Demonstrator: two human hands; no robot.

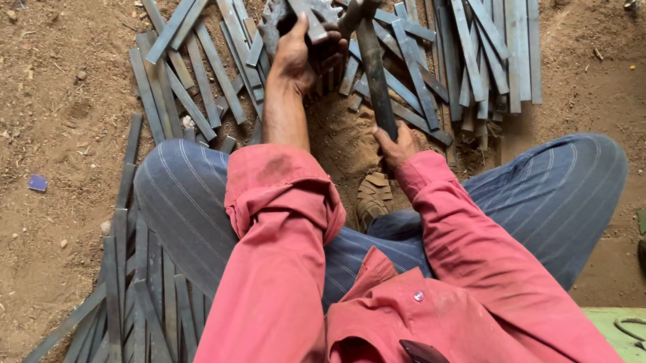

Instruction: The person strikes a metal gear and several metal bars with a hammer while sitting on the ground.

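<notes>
Hammer [373, 63] upright, head away from the person, right hand [395, 145] gripping its handle, left hand [302, 55] clasping a metal strip [304, 12]

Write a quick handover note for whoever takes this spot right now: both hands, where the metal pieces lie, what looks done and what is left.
Left hand: gripping a short flat metal strip, held against a toothed gear wheel on the dirt floor.
Right hand: closed on the handle of a hammer, head raised over the strip.
Pieces: one heap of strips ahead around the gear, another pile beside the left knee.
Done: I cannot tell which strips are already worked.
Left: the strip in hand appears to be mid-work; the heaps probably still need sorting.
</notes>
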